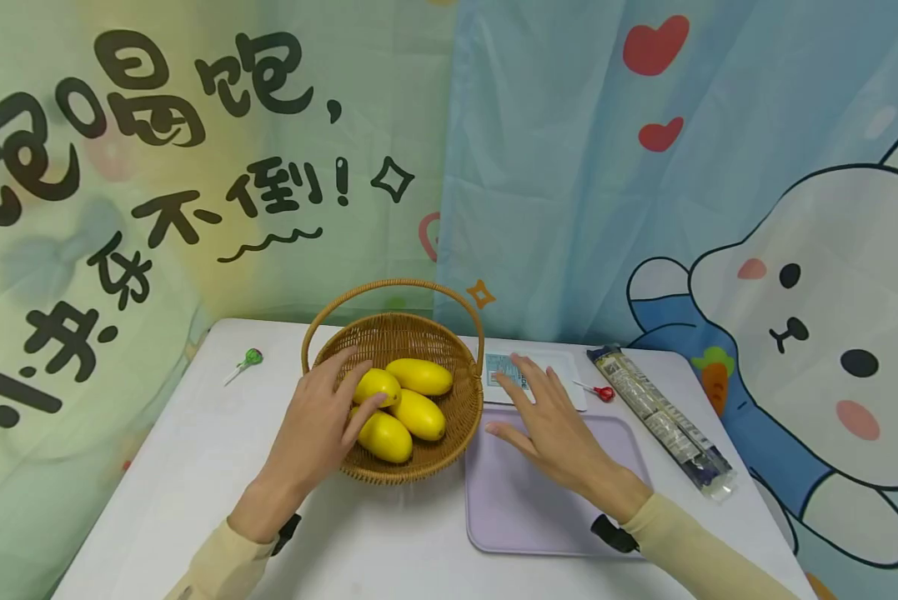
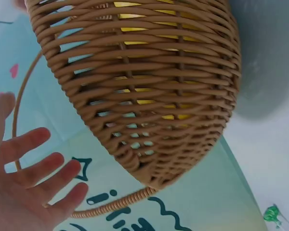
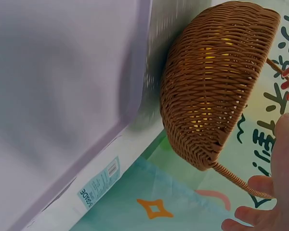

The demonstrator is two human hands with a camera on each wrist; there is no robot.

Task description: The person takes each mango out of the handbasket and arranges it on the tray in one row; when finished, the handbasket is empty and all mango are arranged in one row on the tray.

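A brown wicker basket (image 1: 454, 417) with a tall arched handle (image 1: 394, 283) stands on the table, holding several smooth, oval yellow fruits (image 1: 421, 414). Over the basket's left side hovers my left hand (image 1: 323, 412), fingers spread and holding nothing; it overlaps the rim and a fruit in the head view. In the left wrist view, its fingers (image 2: 36, 171) are beside the basket's rim. My right hand (image 1: 549, 425) is to the right of the basket, above a pale purple tray (image 1: 524, 517), with spread fingers and nothing in them.
Behind the tray lies a white, flat item with a blue label (image 1: 504, 367). A red lollipop (image 1: 604, 392) and a long, clear-and-dark package (image 1: 662, 421) are at the right. On the left lies a green lollipop (image 1: 252, 357). A printed curtain (image 1: 539, 208) hangs behind the table.
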